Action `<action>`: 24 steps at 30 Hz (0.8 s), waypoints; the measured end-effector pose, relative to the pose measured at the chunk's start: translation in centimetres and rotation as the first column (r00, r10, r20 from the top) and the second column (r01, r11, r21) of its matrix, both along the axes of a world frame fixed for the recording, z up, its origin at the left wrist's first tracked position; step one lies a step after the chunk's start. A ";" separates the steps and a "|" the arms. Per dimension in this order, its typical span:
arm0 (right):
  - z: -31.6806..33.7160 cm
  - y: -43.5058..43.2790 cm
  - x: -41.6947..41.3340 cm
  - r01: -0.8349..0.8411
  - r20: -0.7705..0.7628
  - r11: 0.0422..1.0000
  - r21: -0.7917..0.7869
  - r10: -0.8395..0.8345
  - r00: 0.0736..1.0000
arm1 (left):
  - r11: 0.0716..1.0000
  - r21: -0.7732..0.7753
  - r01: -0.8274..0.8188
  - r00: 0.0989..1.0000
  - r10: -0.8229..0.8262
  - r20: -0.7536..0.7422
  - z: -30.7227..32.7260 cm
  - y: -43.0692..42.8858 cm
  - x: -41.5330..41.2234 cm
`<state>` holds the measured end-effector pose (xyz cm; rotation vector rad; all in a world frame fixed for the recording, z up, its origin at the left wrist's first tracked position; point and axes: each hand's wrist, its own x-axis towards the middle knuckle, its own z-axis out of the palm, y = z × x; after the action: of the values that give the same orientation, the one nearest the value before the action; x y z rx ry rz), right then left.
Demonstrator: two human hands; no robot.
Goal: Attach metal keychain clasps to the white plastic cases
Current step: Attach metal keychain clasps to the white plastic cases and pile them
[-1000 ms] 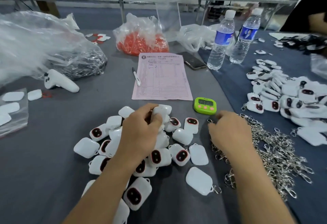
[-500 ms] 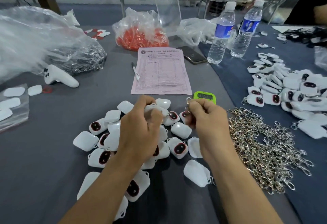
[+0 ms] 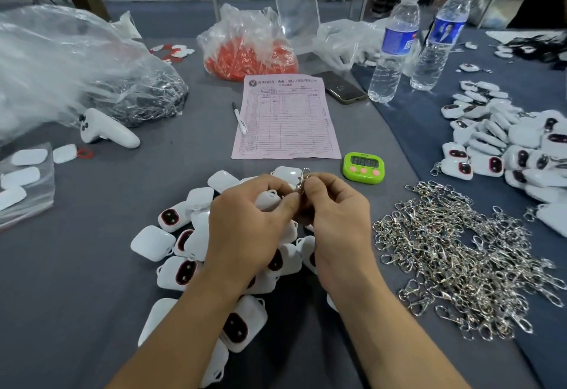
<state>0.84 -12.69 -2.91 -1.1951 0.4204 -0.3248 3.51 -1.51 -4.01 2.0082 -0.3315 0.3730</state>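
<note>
My left hand (image 3: 245,229) grips a white plastic case (image 3: 267,200), mostly hidden by the fingers, above a heap of white cases (image 3: 178,266) with red and black windows. My right hand (image 3: 334,223) pinches a metal clasp (image 3: 303,178) whose top sticks up between the fingertips, right beside the held case. The two hands meet at the middle of the table. A big heap of loose silver clasps (image 3: 460,259) lies to the right of my right hand.
A pink form (image 3: 285,118) with a pen (image 3: 239,118), a green timer (image 3: 363,167), a phone (image 3: 343,86) and two water bottles (image 3: 395,51) stand behind. Cases with clasps on them pile at the right (image 3: 506,149). Plastic bags (image 3: 248,48) and a white controller (image 3: 107,132) sit at left.
My right hand left the clasp heap with one clasp and came left to meet my left hand. My left hand lifted the case slightly toward it.
</note>
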 end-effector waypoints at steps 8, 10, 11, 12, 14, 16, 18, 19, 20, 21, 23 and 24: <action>-0.4 -1.2 -0.4 0.171 0.077 0.931 -0.321 -0.154 0.985 | 0.992 -0.094 -0.084 0.996 0.084 -0.002 -0.1 -0.1 0.2; -0.6 -1.8 -0.8 0.162 0.162 0.758 -0.631 -0.076 0.984 | 0.995 -0.073 -0.074 0.997 0.075 0.002 -0.2 0.0 0.2; -0.6 -1.8 -0.9 0.112 0.151 0.690 -0.715 -0.005 0.989 | 0.996 -0.064 -0.054 0.998 0.055 0.006 -0.2 0.0 0.2; -0.6 -1.8 -1.0 0.046 0.119 0.668 -0.743 0.065 0.991 | 0.998 -0.056 -0.031 0.999 0.031 0.012 -0.3 0.0 0.2; -0.7 -1.7 -1.0 -0.076 0.062 0.705 -0.706 0.168 0.984 | 0.999 -0.046 0.008 1.000 -0.007 0.027 -0.2 0.1 0.2; -0.8 -1.9 -1.0 -0.129 0.040 0.739 -0.661 0.206 0.978 | 0.997 -0.068 0.035 0.999 -0.032 0.040 0.0 0.1 0.2; -0.7 -2.2 -0.9 -0.116 0.050 0.759 -0.640 0.192 0.980 | 0.993 -0.099 0.064 0.997 -0.060 0.047 0.2 0.2 0.2; -0.7 -2.4 -0.8 -0.102 0.057 0.770 -0.629 0.177 0.983 | 0.991 -0.108 0.076 0.996 -0.071 0.046 0.2 0.2 0.2; -0.7 -2.5 -0.7 -0.093 0.061 0.788 -0.609 0.163 0.985 | 0.990 -0.114 0.080 0.996 -0.076 0.039 0.1 0.3 0.3; -0.7 -2.5 -0.7 -0.091 0.065 0.812 -0.576 0.157 0.985 | 0.990 -0.119 0.076 0.997 -0.073 0.029 0.1 0.4 0.3; -0.6 -2.3 -0.4 -0.097 0.078 0.872 -0.480 0.153 0.985 | 0.990 -0.127 0.056 0.998 -0.056 0.000 -0.1 0.5 0.4; -0.6 -2.3 -0.3 -0.102 0.083 0.894 -0.436 0.153 0.985 | 0.990 -0.133 0.054 0.998 -0.057 -0.018 -0.1 0.6 0.5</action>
<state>0.51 -14.95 -3.49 -1.6214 0.1670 -0.3829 4.01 -0.93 -4.11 1.8682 -0.3392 0.3295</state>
